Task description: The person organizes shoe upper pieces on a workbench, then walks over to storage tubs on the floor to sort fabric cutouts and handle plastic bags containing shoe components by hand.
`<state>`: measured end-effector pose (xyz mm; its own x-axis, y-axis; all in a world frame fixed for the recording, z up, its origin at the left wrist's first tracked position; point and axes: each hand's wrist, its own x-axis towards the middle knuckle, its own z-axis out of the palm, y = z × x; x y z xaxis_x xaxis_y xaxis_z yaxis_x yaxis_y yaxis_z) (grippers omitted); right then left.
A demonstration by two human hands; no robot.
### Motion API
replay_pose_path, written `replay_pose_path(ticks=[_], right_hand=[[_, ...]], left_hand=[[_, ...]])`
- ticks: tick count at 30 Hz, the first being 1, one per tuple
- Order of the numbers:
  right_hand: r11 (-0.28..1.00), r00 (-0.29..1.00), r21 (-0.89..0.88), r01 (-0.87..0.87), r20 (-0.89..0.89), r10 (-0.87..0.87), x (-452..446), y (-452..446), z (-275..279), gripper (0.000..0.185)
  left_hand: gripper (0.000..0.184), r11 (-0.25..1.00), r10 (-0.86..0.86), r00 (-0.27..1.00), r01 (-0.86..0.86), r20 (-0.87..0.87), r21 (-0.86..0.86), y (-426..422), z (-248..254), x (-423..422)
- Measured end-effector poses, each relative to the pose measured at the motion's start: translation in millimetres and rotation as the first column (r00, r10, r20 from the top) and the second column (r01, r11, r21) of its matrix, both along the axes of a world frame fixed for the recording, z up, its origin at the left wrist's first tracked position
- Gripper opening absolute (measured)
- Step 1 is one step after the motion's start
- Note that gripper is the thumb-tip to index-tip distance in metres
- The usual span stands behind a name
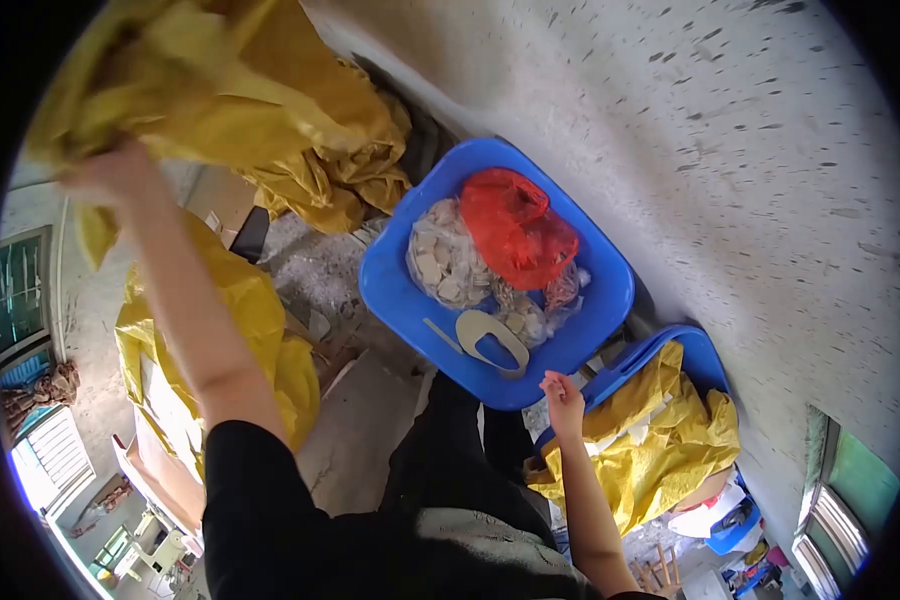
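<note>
At the upper left, my raised left hand [115,180] is closed on a large yellow sack [240,95]; the grip is blurred. The sack spreads away above the floor. My right hand [563,402] hovers at the near rim of a blue plastic tub [390,275], its fingers curled with nothing visible in them. Inside the tub lie a red plastic bag [515,228], a clear bag of pale flat pieces [440,258], and more small pieces in clear plastic. A pale ring-shaped cutout [492,340] and a thin strip [442,336] rest near the tub's near side.
Another yellow sack [280,350] stands left of my legs. To the right, a yellow sack [660,440] lines a second blue tub [705,355]. A speckled white wall [710,160] runs behind the tubs. Debris litters the floor [320,275].
</note>
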<state>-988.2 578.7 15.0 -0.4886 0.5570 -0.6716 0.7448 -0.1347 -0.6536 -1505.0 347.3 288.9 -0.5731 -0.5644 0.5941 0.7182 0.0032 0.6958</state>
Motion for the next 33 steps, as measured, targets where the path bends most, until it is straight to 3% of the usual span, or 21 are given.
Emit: replay_pose_path(ticks=[1, 2, 4, 5, 6, 7, 8, 9, 10, 11, 12, 13, 15, 18, 20, 21, 23, 26, 28, 31, 33], right_hand=[[1.0, 1.0, -0.014, 0.015, 0.009, -0.015, -0.8, 0.6, -4.2, 0.031], [0.999, 0.999, -0.028, 0.032, 0.02, -0.031, -0.2, 1.2, -8.1, 0.032], [0.996, 0.997, -0.047, 0.08, 0.004, -0.08, -0.1, 4.5, -20.5, 0.035], [0.993, 0.994, -0.052, 0.11, -0.017, -0.111, 1.3, 6.9, -27.2, 0.036], [0.992, 0.994, -0.05, 0.113, -0.005, -0.113, -2.8, 12.9, -30.2, 0.036], [0.986, 0.989, -0.075, 0.146, 0.036, -0.144, -6.7, 20.1, -32.8, 0.037], [0.979, 0.982, -0.1, 0.18, 0.081, -0.172, -9.8, 26.2, -36.1, 0.037], [0.969, 0.977, -0.133, 0.207, 0.072, -0.199, -11.6, 31.0, -42.7, 0.039], [0.959, 0.973, -0.167, 0.23, 0.063, -0.223, -13.6, 36.0, -49.0, 0.04], [0.959, 0.973, -0.168, 0.229, 0.078, -0.219, -18.5, 41.8, -52.3, 0.04], [0.901, 0.949, -0.301, 0.313, 0.073, -0.306, -24.3, 48.1, -55.3, 0.04], [0.819, 0.918, -0.427, 0.383, 0.079, -0.388, -29.2, 53.9, -56.9, 0.039], [0.827, 0.93, -0.446, 0.342, 0.033, -0.367, -36.3, 58.7, -62.0, 0.038], [0.837, 0.932, -0.494, 0.235, -0.13, -0.338, -42.5, 57.0, -64.5, 0.036], [0.812, 0.946, -0.542, 0.218, -0.086, -0.312, -38.1, 55.9, -45.6, 0.034], [0.813, 0.947, -0.542, 0.213, -0.09, -0.308, -33.4, 56.2, -36.3, 0.034], [0.816, 0.972, -0.558, 0.152, -0.063, -0.225, -16.9, 60.0, -22.9, 0.032], [0.803, 0.976, -0.592, 0.07, -0.125, -0.177, 13.0, 61.9, -3.2, 0.032], [0.796, 0.979, -0.604, -0.048, -0.188, -0.084, 28.8, 65.6, -3.3, 0.033], [0.786, 0.981, -0.618, 0.015, -0.145, -0.132, 42.7, 61.9, -15.3, 0.033], [0.774, 0.982, -0.632, 0.047, -0.112, -0.151, 44.7, 60.3, -16.8, 0.033]], left_hand=[[0.021, 1.0, 0.004, 1.0, -0.004, 0.016, -0.003, -21.1, -24.3, -16.2], [0.028, 0.97, 0.029, 0.953, 0.046, 0.301, -0.239, -21.1, -111.3, -1.8], [0.051, 0.758, 0.252, 0.652, 0.327, 0.715, -0.564, 30.6, -221.3, 41.2], [0.063, 0.605, 0.421, 0.439, 0.517, 0.794, -0.606, 5.9, -277.8, 29.5], [0.064, 0.559, 0.319, 0.515, 0.575, 0.796, -0.597, -3.7, -331.1, 45.8], [0.066, 0.71, 0.152, 0.457, 0.566, 0.876, -0.419, -7.7, -387.3, 74.6], [0.064, 0.435, 0.243, 0.311, 0.812, 0.919, -0.39, -62.2, -498.5, 68.3], [0.063, 0.443, 0.185, 0.095, 0.881, 0.978, -0.169, -8.3, -402.1, 122.8], [0.06, 0.304, 0.367, 0.24, 0.882, 0.899, -0.36, -2.8, -435.7, 157.0], [0.049, 0.26, 0.331, 0.371, 0.848, 0.868, -0.461, 4.9, -447.4, 199.7], [0.051, 0.222, 0.281, 0.271, 0.915, 0.92, -0.338, 4.9, -453.4, 230.9], [0.053, 0.164, 0.287, 0.256, 0.936, 0.923, -0.311, 7.8, -456.8, 265.3], [0.054, 0.162, 0.327, 0.145, 0.965, 0.934, -0.207, 12.6, -466.7, 325.2], [0.059, 0.192, 0.224, 0.093, 0.972, 0.97, -0.138, 27.2, -472.5, 377.8], [0.063, 0.181, 0.217, 0.128, 0.969, 0.968, -0.169, 52.9, -482.8, 385.5], [0.067, 0.168, 0.078, 0.304, 0.935, 0.949, -0.314, 82.5, -498.5, 372.7], [0.072, 0.171, 0.026, 0.428, 0.888, 0.903, -0.426, 110.5, -523.4, 369.2], [0.083, 0.023, 0.201, 0.576, 0.806, 0.792, -0.592, 170.9, -532.6, 333.9], [0.077, -0.034, 0.41, 0.626, 0.737, 0.663, -0.675, 204.1, -535.1, 316.9], [0.065, -0.082, 0.469, 0.641, 0.717, 0.608, -0.692, 200.9, -578.7, 291.3], [0.05, 0.312, 0.276, 0.357, 0.845, 0.893, -0.434, 192.5, -576.5, 284.8]])
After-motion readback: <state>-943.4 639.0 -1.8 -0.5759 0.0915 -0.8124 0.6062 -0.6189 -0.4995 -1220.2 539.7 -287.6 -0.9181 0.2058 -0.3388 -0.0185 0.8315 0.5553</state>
